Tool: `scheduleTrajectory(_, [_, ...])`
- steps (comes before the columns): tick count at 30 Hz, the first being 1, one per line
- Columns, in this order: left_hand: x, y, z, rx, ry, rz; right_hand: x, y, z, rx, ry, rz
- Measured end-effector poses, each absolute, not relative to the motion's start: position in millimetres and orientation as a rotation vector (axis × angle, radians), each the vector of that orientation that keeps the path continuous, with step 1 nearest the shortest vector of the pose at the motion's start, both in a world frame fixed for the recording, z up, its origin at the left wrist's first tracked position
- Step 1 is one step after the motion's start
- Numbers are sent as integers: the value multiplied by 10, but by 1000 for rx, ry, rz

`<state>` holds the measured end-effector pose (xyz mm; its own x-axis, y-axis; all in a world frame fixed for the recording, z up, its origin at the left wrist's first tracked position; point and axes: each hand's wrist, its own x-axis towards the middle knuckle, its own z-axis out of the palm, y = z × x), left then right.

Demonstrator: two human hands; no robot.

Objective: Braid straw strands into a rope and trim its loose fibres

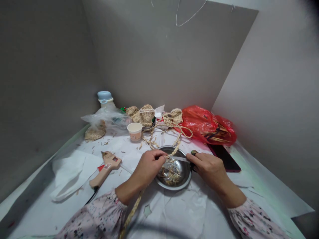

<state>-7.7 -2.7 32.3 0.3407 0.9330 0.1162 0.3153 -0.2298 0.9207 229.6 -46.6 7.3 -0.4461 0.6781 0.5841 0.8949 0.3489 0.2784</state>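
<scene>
A braided straw cord [176, 148] runs over a round metal bowl [185, 183] holding straw scraps. My left hand [149, 166] is closed on the cord at the bowl's left side, and more braid hangs below that wrist. My right hand [208, 166] is closed round the dark handles of scissors [179, 159] at the bowl's right side. The silvery blades point left over the bowl and reach the cord close to my left fingertips. Whether the blades are apart is too small to tell.
A glue gun [106, 169] lies at left near white paper. Behind stand a paper cup [135, 132], woven straw pieces [147, 114], a clear plastic bag and a blue-capped bottle [105, 98]. A red bag [201, 124] and dark tablet [225, 158] are at right.
</scene>
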Motion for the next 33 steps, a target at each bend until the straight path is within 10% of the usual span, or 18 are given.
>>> scheduleTrajectory(33, [-61,-87,360,2017,1227,940,2327,-442,83,-1350,-2244,-762])
